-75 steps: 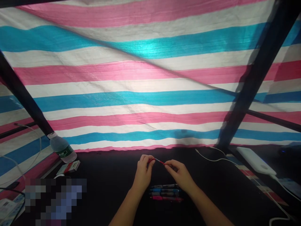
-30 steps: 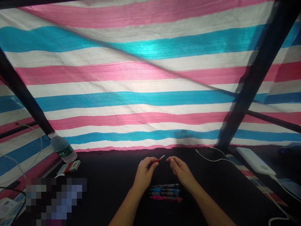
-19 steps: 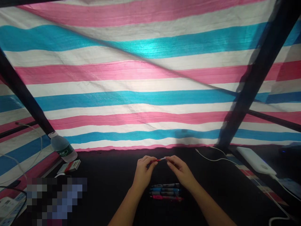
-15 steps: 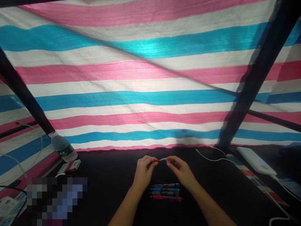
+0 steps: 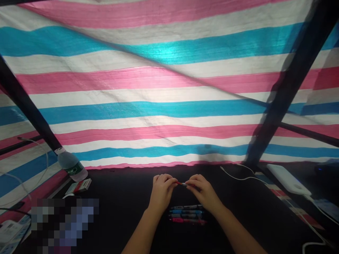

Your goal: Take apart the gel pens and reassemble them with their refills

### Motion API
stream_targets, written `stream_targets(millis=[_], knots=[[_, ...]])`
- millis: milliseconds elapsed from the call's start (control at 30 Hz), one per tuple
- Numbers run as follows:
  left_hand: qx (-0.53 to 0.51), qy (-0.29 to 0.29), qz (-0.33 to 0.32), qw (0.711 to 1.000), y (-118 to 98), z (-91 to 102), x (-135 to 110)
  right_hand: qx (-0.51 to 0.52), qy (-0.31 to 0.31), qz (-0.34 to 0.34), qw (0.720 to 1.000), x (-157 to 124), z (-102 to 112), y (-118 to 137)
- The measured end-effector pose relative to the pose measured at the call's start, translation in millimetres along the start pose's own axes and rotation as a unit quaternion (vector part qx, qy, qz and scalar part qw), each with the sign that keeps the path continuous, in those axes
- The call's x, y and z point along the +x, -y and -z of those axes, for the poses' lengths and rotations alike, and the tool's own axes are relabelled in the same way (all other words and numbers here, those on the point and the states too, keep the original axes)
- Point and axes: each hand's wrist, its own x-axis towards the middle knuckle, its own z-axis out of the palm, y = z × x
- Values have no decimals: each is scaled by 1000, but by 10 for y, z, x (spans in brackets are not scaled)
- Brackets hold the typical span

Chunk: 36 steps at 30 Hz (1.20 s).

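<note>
Right now my left hand (image 5: 162, 192) and my right hand (image 5: 205, 193) are both closed, fingers pinching one slim red pen (image 5: 182, 183) between them, held up just over the black table (image 5: 119, 201). Counting around that red pen: four pens (image 5: 186, 211) lie side by side on the table just below it, nearest me, one pink, one blue, and two dark! Far left of the red pen, one capped plastic water bottle (image 5: 71, 165) lies tilted, with liquid inside, though I can't tell how much, and one small red-and-white box (image 5: 78, 186) sits beside it. Off to the right of the red pen, there's one white power bank (image 5: 288, 180) and a white cable (image 5: 239, 178).
</note>
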Motion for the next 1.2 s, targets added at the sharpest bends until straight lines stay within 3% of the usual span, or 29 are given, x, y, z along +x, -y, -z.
stream_targets(millis=[300,500,667,900,1133,1200], knots=[[-23,29,-36,999,-92,-49,-37,17,12,-1,1000,-14,-30,81],[-50,41,-69,995,-95,-49,-51,74,26,-92,993,-7,-13,98],[-48,45,-90,994,-82,-28,-50,106,95,-172,975,-40,-28,73],[-48,47,-68,995,-37,-8,-36,68,6,-120,990,-16,-3,108],[-62,60,-94,992,-60,-45,-63,89,69,-184,976,-53,-28,72],[-57,66,-91,992,-60,-50,-67,92,53,-178,978,-73,-47,58]])
